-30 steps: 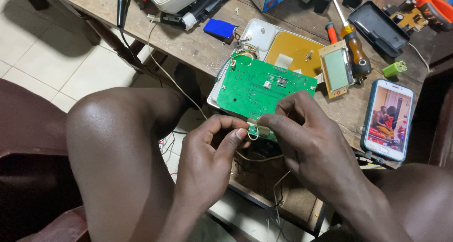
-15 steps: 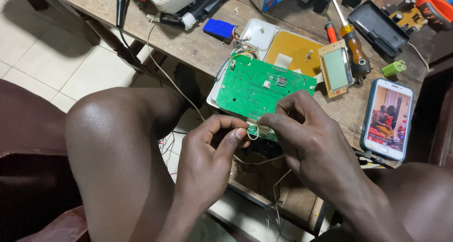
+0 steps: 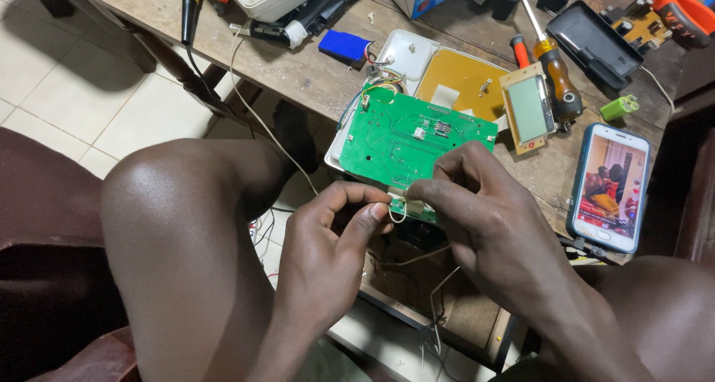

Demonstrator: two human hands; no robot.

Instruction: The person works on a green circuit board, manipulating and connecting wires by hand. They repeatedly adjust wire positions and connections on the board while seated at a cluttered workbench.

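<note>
Left hand [image 3: 328, 255]: pinched shut on thin pale wire loop [image 3: 397, 217], keeping it steady.
Right hand [image 3: 484, 225]: fingertips closed on the same loop, bracing the green rectangular circuit board [image 3: 413, 140] just above.

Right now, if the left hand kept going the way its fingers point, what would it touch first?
Probably the right hand's fingertips, just across the small wire loop both pinch at the green circuit board's edge; depth is unclear.
</note>
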